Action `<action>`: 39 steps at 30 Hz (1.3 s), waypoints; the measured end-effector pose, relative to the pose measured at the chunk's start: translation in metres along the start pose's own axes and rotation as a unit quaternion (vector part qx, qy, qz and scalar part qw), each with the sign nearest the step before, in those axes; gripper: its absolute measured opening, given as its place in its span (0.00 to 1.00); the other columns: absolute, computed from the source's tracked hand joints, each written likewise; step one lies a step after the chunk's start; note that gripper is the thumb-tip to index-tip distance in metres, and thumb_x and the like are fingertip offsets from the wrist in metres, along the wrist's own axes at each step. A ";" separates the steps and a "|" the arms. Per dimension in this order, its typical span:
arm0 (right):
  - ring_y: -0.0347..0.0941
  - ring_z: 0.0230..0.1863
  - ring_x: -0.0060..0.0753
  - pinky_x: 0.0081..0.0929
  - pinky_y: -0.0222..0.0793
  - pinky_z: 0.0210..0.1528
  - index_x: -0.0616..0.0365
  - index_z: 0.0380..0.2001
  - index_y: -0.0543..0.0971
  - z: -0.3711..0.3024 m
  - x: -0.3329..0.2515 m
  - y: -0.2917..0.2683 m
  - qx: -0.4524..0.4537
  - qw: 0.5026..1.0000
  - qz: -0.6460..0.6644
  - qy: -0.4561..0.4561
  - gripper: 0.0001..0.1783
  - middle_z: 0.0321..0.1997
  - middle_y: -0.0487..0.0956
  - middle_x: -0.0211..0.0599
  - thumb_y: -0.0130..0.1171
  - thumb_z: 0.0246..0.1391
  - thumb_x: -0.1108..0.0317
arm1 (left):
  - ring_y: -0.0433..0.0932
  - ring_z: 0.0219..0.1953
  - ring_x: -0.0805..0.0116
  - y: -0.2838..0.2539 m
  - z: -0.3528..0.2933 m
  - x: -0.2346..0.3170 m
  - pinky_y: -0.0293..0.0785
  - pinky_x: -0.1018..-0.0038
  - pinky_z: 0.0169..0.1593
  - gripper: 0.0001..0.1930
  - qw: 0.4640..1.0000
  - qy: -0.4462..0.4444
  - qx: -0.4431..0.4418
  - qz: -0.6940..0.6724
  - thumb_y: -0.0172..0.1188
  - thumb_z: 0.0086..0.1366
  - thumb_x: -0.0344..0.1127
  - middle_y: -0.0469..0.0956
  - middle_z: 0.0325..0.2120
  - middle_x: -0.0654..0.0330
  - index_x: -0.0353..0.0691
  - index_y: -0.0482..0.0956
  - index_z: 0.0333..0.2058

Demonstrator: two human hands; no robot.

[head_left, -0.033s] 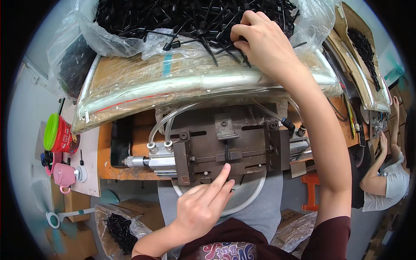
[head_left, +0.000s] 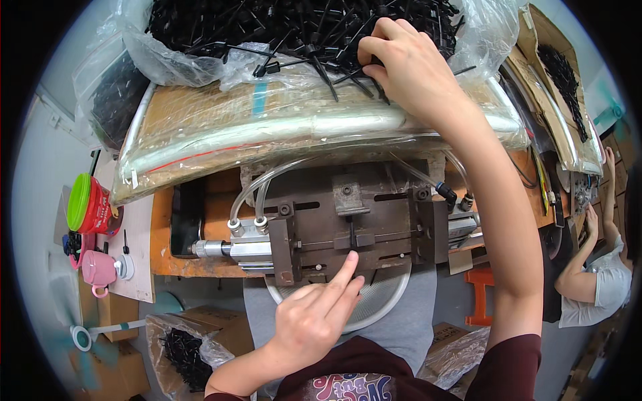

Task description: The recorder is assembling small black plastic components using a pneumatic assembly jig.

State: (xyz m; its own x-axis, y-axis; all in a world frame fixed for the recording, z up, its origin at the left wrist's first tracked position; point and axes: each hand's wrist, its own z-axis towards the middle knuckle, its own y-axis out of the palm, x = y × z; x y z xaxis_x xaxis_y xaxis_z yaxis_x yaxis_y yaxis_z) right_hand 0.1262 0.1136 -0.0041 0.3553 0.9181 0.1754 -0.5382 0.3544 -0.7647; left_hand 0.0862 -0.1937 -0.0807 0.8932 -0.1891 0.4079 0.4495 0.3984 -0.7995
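Note:
My right hand (head_left: 414,70) reaches into a pile of thin black plastic parts with thicker heads (head_left: 314,30). Its fingers are curled and pinched at the front of the pile on one of the parts, though the fingertips are partly hidden. My left hand (head_left: 314,314) is just in front of a dark metal fixture (head_left: 301,177), index and middle fingers stretched out, the others folded. Its index fingertip meets the near end of a black part (head_left: 352,234) standing across the small block in the fixture's middle. A dark sliver shows by the middle fingertip, too small to name.
The pile lies in a plastic-lined cardboard box (head_left: 200,123) behind the fixture. Air cylinders (head_left: 251,250) with clear hoses flank the fixture. A white mesh basket (head_left: 399,294) is below, over my lap. At left are a pink mug (head_left: 99,269) and a red tub (head_left: 97,207). Another person (head_left: 592,287) works at right.

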 end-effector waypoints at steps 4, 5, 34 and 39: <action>0.72 0.45 0.36 0.34 0.64 0.51 0.57 0.31 0.74 -0.001 -0.001 -0.014 0.003 0.998 -0.015 -0.059 0.07 0.37 0.74 0.32 0.64 0.53 0.71 | 0.79 0.23 0.69 0.012 0.008 -0.002 0.75 0.77 0.30 0.16 0.998 0.012 0.005 0.068 0.72 0.50 0.28 0.81 0.51 0.48 0.34 0.85 0.39; 0.72 0.45 0.36 0.34 0.64 0.51 0.57 0.31 0.74 -0.005 -0.003 -0.017 0.008 0.998 -0.016 -0.053 0.07 0.36 0.75 0.32 0.64 0.53 0.71 | 0.79 0.22 0.70 0.013 0.009 -0.002 0.75 0.77 0.30 0.15 0.996 0.011 0.000 0.085 0.71 0.50 0.29 0.81 0.51 0.48 0.34 0.85 0.39; 0.77 0.29 0.20 0.16 0.73 0.28 0.66 0.37 0.76 -0.119 -0.143 -0.062 0.124 0.778 0.554 0.269 0.09 0.31 0.78 0.36 0.66 0.55 0.80 | 0.83 0.29 0.63 -0.015 0.050 0.007 0.80 0.73 0.31 0.19 0.974 0.017 0.212 -0.074 0.76 0.50 0.25 0.82 0.32 0.53 0.31 0.80 0.41; 0.79 0.31 0.20 0.17 0.73 0.32 0.66 0.40 0.76 -0.086 -0.108 -0.075 0.020 0.866 0.450 0.217 0.06 0.31 0.81 0.35 0.60 0.60 0.77 | 0.83 0.32 0.64 -0.026 0.028 0.006 0.81 0.74 0.34 0.21 0.984 -0.037 0.154 -0.076 0.77 0.47 0.25 0.82 0.36 0.53 0.34 0.84 0.42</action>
State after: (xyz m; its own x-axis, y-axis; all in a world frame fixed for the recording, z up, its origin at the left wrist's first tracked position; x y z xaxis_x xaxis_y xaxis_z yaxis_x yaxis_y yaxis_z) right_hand 0.1938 -0.0275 -0.0184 0.0275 0.6762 -0.7362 -0.7695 -0.4558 -0.4475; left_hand 0.0792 -0.1799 -0.0448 0.8070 -0.2057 0.5536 0.5434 0.6255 -0.5598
